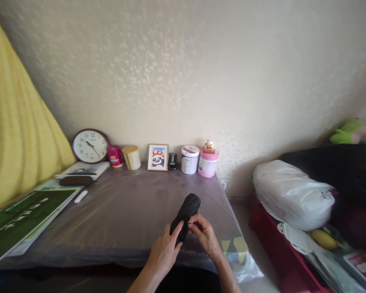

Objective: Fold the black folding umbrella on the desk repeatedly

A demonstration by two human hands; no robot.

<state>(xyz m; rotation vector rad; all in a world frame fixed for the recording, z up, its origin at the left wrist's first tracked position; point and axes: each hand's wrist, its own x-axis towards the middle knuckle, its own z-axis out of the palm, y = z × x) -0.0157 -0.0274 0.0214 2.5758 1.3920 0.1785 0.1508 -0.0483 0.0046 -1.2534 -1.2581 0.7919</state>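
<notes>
A black folding umbrella [187,209], rolled up in its dark fabric, lies tilted over the front part of the table, its far end pointing up and to the right. My left hand [167,245] is wrapped round its near end, the thumb on top. On the umbrella's right side, my right hand [203,234] has thumb and forefinger pinched together at the fabric edge. Whatever small part lies between those fingertips is too small to make out.
Along the wall stand a round clock [90,146], a pink can [115,156], a yellow can [131,158], a framed panda picture [157,157], a small black device [172,161] and two tubs. Green-covered papers [27,219] lie left. A red bin [271,236] with bags stands right.
</notes>
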